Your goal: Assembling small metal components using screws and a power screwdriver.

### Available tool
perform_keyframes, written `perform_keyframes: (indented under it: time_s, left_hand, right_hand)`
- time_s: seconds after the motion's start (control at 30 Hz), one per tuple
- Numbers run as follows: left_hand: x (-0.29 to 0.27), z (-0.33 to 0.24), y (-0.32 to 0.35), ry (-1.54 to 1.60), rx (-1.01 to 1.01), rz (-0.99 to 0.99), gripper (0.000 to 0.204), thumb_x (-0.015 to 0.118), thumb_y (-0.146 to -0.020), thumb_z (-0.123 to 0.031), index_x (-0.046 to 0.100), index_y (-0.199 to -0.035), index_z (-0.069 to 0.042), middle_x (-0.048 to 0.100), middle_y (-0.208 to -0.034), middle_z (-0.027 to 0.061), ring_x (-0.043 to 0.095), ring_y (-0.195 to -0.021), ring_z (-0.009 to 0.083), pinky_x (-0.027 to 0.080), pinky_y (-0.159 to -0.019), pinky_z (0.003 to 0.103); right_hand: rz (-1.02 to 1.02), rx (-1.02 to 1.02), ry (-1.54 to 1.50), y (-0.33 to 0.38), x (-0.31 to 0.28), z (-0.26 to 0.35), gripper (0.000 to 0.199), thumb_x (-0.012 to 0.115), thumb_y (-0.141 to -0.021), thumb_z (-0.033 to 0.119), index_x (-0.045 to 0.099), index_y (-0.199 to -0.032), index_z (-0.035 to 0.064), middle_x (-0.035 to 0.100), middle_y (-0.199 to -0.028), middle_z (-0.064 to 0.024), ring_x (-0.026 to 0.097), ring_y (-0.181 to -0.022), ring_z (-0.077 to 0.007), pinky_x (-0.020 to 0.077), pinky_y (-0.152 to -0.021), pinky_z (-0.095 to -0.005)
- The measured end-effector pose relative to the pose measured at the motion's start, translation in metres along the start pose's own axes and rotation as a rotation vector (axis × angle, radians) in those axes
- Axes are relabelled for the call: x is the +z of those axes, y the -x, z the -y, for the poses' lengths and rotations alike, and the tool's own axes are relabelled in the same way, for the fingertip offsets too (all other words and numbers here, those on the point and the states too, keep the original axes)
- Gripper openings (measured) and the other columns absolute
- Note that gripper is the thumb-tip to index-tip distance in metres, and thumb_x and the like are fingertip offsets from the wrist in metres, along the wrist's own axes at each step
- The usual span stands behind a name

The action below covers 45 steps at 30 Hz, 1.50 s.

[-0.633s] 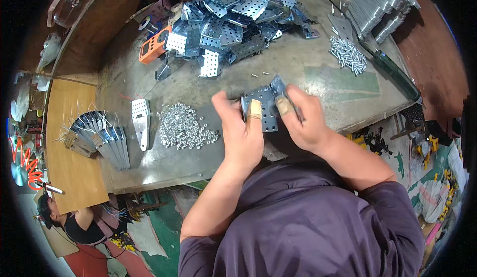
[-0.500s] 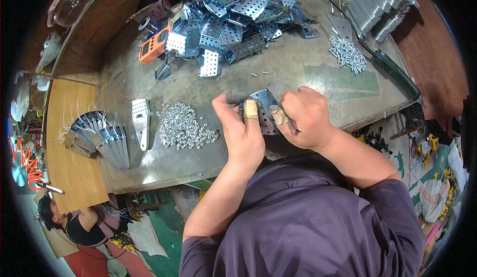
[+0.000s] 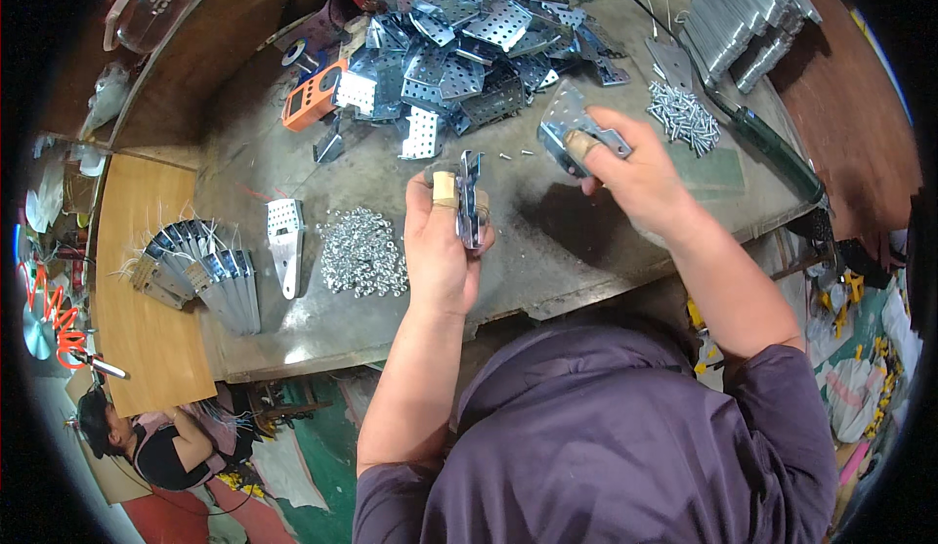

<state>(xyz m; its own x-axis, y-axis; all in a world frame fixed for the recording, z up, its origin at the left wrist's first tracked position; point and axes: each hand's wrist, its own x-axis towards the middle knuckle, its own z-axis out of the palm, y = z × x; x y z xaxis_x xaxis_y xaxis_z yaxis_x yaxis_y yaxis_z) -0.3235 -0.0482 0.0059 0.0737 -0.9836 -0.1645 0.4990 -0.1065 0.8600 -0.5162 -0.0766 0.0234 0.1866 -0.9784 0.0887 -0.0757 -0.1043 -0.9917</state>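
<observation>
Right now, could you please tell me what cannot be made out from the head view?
In the head view:
Metalwork in the left hand: whether one piece or several; it is edge-on and partly covered by the hand.
Perforated plate in the right hand: the part the hand covers.
Plate pile: its lower layers, buried under those above.
Small silver parts: their exact number, too small and heaped.
Purple shirt: its lower part, cut off by the bottom edge.

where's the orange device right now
In the head view, the orange device lies on the table at the left edge of the metal plate pile, beyond the left hand.
</observation>
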Motion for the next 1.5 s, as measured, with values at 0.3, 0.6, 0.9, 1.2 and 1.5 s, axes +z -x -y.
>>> perform_keyframes:
  time_s: [0.3,0.6,0.9,1.2,1.5]
  left_hand:
    - [0.000,-0.001,0.003,0.012,0.035,0.046,0.017,0.043,-0.096,-0.019,0.043,-0.107,-0.007,0.054,-0.082,0.0041,0.049,-0.062,0.0084,0.038,-0.049,0.022]
    - [-0.014,0.001,-0.010,-0.449,0.161,0.124,0.029,0.041,-0.096,-0.011,0.034,-0.123,-0.002,0.054,-0.094,0.0042,0.051,-0.078,0.0069,0.043,-0.064,0.020]
    - [-0.033,-0.007,-0.035,-1.215,0.574,0.196,0.029,0.058,-0.084,-0.002,0.055,-0.112,0.001,0.063,-0.091,0.0129,0.060,-0.084,0.0158,0.046,-0.075,0.027]
    - [-0.032,0.007,-0.031,-0.837,0.281,0.153,0.052,0.053,-0.086,0.000,0.026,-0.130,0.002,0.060,-0.099,0.0145,0.059,-0.090,0.0204,0.046,-0.079,0.029]
    - [-0.024,0.003,-0.021,-0.801,0.307,0.264,0.076,0.074,-0.071,-0.002,0.027,-0.131,-0.002,0.045,-0.123,0.0143,0.045,-0.114,0.0201,0.037,-0.097,0.034]
  right_hand:
    - [0.043,-0.293,0.433,0.014,0.021,0.024,0.019,0.060,-0.083,0.019,0.054,-0.081,0.0009,0.049,-0.060,-0.0077,0.045,-0.054,-0.0109,0.0375,-0.049,-0.0313]
    - [0.109,0.134,-0.282,0.000,0.026,0.004,0.026,0.053,-0.090,0.023,0.057,-0.105,0.0020,0.060,-0.076,-0.0045,0.055,-0.064,-0.0090,0.0449,-0.057,-0.0225]
    - [0.155,0.009,0.742,-0.057,-0.029,-0.025,0.034,0.068,-0.075,0.026,0.062,-0.093,-0.0022,0.059,-0.085,-0.0153,0.056,-0.079,-0.0233,0.0449,-0.073,-0.0343]
    - [0.192,-0.572,0.573,-0.030,0.036,-0.020,0.026,0.065,-0.071,0.009,0.057,-0.096,0.0047,0.055,-0.091,-0.0133,0.054,-0.092,-0.0318,0.0448,-0.079,-0.0390]
    - [0.147,-0.494,0.656,-0.040,0.042,-0.030,0.017,0.050,-0.076,-0.002,0.044,-0.092,0.0000,0.056,-0.080,-0.0196,0.055,-0.079,-0.0409,0.0416,-0.066,-0.0477]
